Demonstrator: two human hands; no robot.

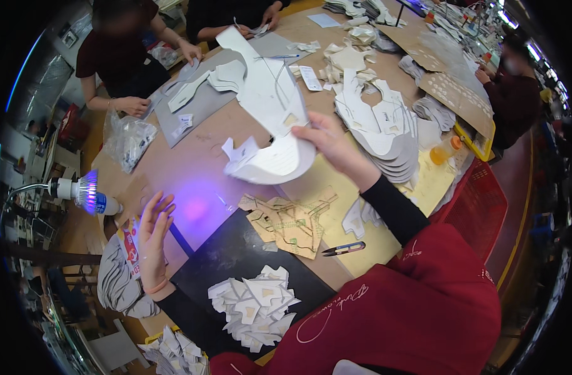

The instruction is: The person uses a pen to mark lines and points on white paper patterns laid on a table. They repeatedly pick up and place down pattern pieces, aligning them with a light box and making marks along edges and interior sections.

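My right hand (328, 142) pinches the edge of a white cut piece that looks like a shoe upper (267, 94), thumb on top, and holds it up over the middle of the table. Its curved lower end hangs tilted toward me. To the left, my left hand (153, 234) is raised with its fingers apart and nothing in it, near a purple light spot on the table. Below lies a black board (214, 253) bearing a heap of small white cut pieces (254, 306). A tan marked template (292, 222) overlaps the board's far edge, and thread snips (343, 249) lie beside it.
A lamp (89, 192) glows purple at the left edge. Fanned white pieces (389, 137) are stacked at right, near an orange bottle (446, 150) and a red crate (476, 206). A plastic bag (128, 139) lies far left. Other people work across the table and at right.
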